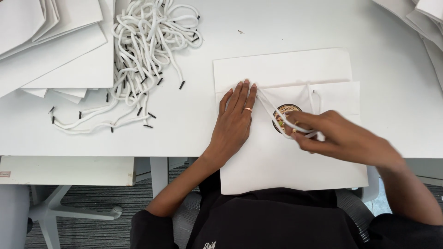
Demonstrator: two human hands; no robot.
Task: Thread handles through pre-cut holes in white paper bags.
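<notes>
The bag (286, 157), white paper and flat, lies at the near edge of the surface (184, 133), just in front of the person; its top flap is folded back, so the holes near the fold are easy to reach. A round coloured sticker (282, 116) sits in the middle of the front, partly covered by the cord.

The cord (270, 105) is white, soft, braided type, and it runs from the top edge of the bag to the right hand (332, 136). This hand is closed in a pinch on the cord loop; it is blurred, so exact finger position I cannot tell. The left hand (235, 120) is fully open, fingers straight and flat on the paper, holding nothing, prob. pressing so the light bag does not slide. A thin ring is on one finger.

Farther left, a loose pile of cords (143, 50) w/ short black tips lies tangled, near a stack of bags (55, 50) of the same white paper. More white sheets (424, 18) show at the top right corner. Below the surface, a chair base (69, 207) and grey carpet.
</notes>
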